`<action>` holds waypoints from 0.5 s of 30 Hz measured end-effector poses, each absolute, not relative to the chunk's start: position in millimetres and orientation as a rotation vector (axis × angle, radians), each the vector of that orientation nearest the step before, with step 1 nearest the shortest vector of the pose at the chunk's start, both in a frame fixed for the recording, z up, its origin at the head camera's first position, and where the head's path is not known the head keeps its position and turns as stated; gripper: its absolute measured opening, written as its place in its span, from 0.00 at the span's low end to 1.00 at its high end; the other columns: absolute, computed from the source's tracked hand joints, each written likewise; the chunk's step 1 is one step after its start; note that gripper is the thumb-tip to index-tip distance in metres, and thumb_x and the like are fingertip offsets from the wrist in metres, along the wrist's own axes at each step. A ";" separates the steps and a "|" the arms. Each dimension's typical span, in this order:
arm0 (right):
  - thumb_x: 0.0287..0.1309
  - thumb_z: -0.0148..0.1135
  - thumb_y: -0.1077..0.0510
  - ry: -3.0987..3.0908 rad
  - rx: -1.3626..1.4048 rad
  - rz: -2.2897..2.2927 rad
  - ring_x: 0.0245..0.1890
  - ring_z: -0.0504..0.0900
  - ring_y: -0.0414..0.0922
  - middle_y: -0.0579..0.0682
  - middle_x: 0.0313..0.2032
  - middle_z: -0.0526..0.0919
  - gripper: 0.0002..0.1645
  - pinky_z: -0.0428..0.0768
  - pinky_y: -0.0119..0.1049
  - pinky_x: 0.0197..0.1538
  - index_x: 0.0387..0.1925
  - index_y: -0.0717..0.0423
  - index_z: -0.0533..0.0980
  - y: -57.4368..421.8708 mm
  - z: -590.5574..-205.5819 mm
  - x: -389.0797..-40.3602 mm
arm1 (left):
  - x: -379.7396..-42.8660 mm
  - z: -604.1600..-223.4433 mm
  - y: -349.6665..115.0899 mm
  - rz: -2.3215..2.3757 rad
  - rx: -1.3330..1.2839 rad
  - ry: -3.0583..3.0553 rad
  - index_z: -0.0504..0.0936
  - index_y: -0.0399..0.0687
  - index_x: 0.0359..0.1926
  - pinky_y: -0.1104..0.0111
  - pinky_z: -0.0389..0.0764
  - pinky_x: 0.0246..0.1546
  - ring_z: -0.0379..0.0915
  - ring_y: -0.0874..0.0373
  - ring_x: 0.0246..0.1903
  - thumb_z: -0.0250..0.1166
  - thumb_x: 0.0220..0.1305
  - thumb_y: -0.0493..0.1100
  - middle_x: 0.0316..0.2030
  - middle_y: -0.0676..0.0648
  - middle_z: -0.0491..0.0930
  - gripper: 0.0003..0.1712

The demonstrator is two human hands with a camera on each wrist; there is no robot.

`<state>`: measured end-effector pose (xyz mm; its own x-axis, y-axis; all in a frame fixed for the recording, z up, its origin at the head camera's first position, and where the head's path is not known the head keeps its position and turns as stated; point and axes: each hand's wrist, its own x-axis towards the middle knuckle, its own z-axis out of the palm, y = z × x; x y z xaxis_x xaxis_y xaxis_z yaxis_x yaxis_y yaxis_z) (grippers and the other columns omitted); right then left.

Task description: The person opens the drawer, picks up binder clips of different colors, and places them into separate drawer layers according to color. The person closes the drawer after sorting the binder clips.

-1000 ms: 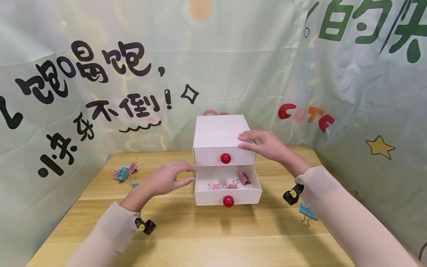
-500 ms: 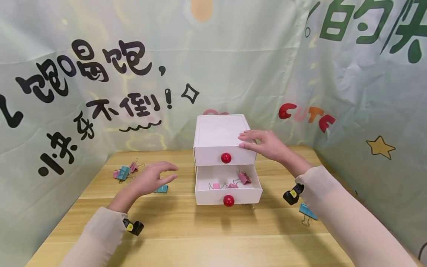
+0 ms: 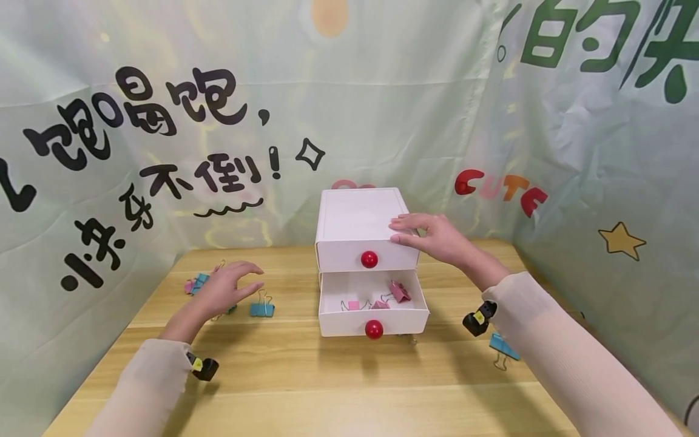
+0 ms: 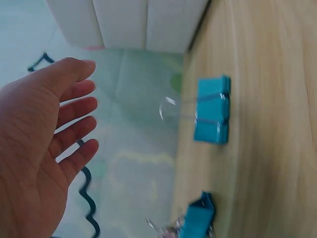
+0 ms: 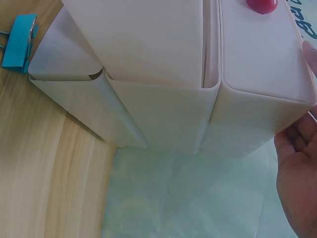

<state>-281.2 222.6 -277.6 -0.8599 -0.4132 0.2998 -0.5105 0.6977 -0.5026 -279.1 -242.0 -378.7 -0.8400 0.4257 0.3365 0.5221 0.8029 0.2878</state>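
My left hand (image 3: 222, 291) is in the air over the left of the table, relaxed fingers holding nothing. Nearest to it is a blue binder clip (image 3: 263, 310) with its wire handles up, also big in the left wrist view (image 4: 212, 110). A white drawer box (image 3: 360, 212) with red knobs stands at the middle. Its drawer (image 3: 349, 323) below the top one is pulled out, with several pink binder clips (image 3: 400, 291) inside. My right hand (image 3: 437, 238) rests on the box's top right edge, fingers over the top and thumb at the front edge.
More blue and pink binder clips (image 3: 198, 284) lie at the left, partly behind the left hand. Another blue clip (image 3: 503, 346) lies beside the right forearm. A blue clip (image 5: 20, 43) lies near the box's base in the right wrist view. A printed curtain (image 3: 371, 121) hangs behind the table.
My left hand has moved left, away from the side of the pulled-out drawer, uncovering the blue binder clip. My right hand and the box have stayed in place.
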 end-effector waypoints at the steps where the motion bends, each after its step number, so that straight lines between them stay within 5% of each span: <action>1: 0.58 0.63 0.35 -2.742 0.752 0.887 0.67 0.66 0.50 0.47 0.62 0.76 0.31 0.47 0.65 0.69 0.59 0.44 0.79 222.7 -277.9 -281.2 | -280.5 -380.5 -245.3 -0.554 -0.719 -2.743 0.80 0.45 0.55 0.39 0.63 0.60 0.69 0.40 0.59 0.63 0.68 0.52 0.56 0.40 0.77 0.21; 15: 0.58 0.63 0.35 -2.738 0.744 0.895 0.67 0.66 0.49 0.46 0.62 0.76 0.31 0.44 0.65 0.69 0.59 0.43 0.79 222.0 -278.0 -280.5 | -295.6 -392.7 -281.0 -0.601 -0.531 -2.783 0.70 0.40 0.65 0.41 0.73 0.51 0.71 0.36 0.52 0.64 0.67 0.53 0.63 0.34 0.66 0.32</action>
<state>-280.5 222.0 -278.0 -0.8619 -0.4072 0.3022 -0.5071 0.6958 -0.5086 -295.6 -281.0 -392.7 -0.9038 0.2971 0.3080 0.3976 0.8490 0.3480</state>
